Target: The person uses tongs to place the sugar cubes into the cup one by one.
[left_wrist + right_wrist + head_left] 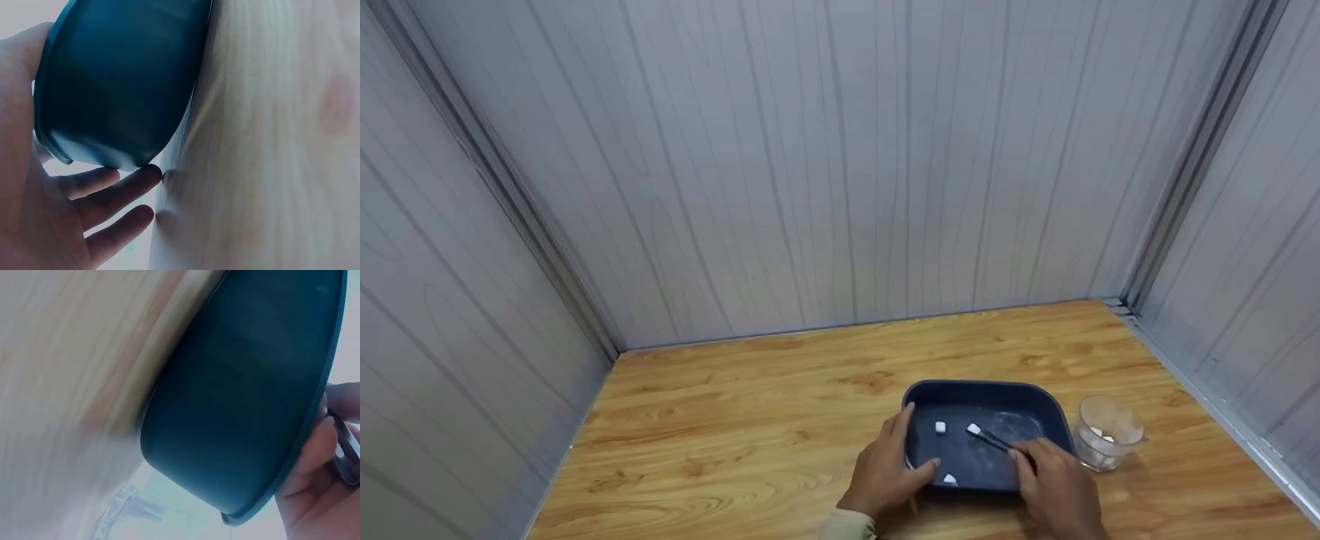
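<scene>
A dark blue rectangular tray (960,388) with raised walls sits on the table. My left hand (885,461) holds its near left corner, thumb over the near rim and fingers against the outside wall. In the left wrist view the fingers (121,194) are spread along that wall. My right hand (1054,484) pinches black tweezers (996,439) over the tray's right side. A white cube (974,428) is at the tweezers' tips. Another white cube (940,427) lies on the tray floor, and a white piece (950,478) lies by the near wall.
Right beside the tray stands a clear glass cup (1108,435) with several white pieces in its bottom. The wood-grain table (720,442) extends left and behind the tray. Pale panel walls (810,187) enclose the back and both sides.
</scene>
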Action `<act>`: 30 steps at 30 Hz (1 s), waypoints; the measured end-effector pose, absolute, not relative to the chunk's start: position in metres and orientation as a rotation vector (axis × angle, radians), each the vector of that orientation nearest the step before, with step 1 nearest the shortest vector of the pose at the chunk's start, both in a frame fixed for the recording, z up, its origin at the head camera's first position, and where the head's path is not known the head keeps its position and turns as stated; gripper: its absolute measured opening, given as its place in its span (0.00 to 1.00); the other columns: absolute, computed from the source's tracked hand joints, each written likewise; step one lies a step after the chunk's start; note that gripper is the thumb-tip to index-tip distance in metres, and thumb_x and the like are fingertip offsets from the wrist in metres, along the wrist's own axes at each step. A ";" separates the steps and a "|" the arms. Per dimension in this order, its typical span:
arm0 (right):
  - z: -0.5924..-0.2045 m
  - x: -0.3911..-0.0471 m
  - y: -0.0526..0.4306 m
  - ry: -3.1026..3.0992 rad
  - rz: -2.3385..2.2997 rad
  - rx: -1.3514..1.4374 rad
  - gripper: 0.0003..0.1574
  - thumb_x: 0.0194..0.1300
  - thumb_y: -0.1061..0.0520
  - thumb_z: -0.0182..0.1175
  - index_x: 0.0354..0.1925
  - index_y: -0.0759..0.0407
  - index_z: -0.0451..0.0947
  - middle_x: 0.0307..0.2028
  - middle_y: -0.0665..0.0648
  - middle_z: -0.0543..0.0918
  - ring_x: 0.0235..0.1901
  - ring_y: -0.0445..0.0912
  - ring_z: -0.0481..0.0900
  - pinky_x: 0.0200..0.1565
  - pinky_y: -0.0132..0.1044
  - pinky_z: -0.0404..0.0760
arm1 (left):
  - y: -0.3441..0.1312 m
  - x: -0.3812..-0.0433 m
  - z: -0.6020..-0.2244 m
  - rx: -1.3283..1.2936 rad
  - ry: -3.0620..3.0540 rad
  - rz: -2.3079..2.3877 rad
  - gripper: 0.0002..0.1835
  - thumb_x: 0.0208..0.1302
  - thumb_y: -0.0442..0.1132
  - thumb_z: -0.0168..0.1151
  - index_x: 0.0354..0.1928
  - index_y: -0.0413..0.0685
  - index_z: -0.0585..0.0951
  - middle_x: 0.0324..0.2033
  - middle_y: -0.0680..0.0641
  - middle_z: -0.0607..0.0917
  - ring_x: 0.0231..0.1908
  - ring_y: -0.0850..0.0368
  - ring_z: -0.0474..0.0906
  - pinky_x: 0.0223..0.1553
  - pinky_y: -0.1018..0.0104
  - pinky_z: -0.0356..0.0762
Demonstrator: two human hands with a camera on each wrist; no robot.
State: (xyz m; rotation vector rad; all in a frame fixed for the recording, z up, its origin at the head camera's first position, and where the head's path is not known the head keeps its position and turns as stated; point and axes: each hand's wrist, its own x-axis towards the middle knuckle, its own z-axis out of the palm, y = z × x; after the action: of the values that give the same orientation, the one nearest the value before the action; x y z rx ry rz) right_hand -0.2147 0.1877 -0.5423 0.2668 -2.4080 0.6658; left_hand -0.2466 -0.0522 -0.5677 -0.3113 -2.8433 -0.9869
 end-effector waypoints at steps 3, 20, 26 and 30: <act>-0.541 -0.214 0.190 -2.390 0.662 0.265 0.05 0.51 0.60 0.68 0.30 0.55 0.84 0.25 0.45 0.78 0.24 0.42 0.77 0.25 0.43 0.73 | -0.051 -0.246 -0.568 -0.303 -2.854 -1.006 0.47 0.51 0.64 0.61 0.71 0.67 0.51 0.63 0.53 0.65 0.53 0.56 0.71 0.51 0.55 0.71; -0.527 -0.205 0.208 -2.358 0.688 0.180 0.06 0.52 0.60 0.67 0.32 0.54 0.85 0.25 0.44 0.79 0.22 0.41 0.73 0.23 0.42 0.70 | -0.052 -0.247 -0.569 -0.339 -2.827 -0.988 0.47 0.52 0.65 0.59 0.71 0.64 0.51 0.63 0.52 0.65 0.53 0.54 0.71 0.50 0.54 0.71; -0.521 -0.201 0.214 -2.348 0.691 0.165 0.06 0.53 0.60 0.67 0.33 0.55 0.85 0.26 0.46 0.80 0.24 0.43 0.76 0.25 0.44 0.72 | -0.053 -0.247 -0.570 -0.328 -2.837 -1.014 0.46 0.52 0.64 0.60 0.71 0.66 0.51 0.64 0.53 0.64 0.55 0.54 0.70 0.52 0.54 0.70; -0.518 -0.200 0.219 -2.319 0.690 0.160 0.07 0.52 0.61 0.67 0.33 0.58 0.85 0.28 0.51 0.82 0.28 0.48 0.80 0.28 0.48 0.74 | -0.052 -0.247 -0.568 -0.322 -2.843 -1.022 0.47 0.52 0.64 0.61 0.71 0.66 0.51 0.64 0.52 0.64 0.55 0.54 0.70 0.52 0.54 0.70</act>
State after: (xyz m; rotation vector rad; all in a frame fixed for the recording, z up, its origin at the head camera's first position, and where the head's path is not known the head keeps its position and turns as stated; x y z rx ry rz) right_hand -0.1998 0.2189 -0.5176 0.1602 -2.3192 0.6902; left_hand -0.2469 -0.0525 -0.5685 -0.3219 -2.8432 -1.0217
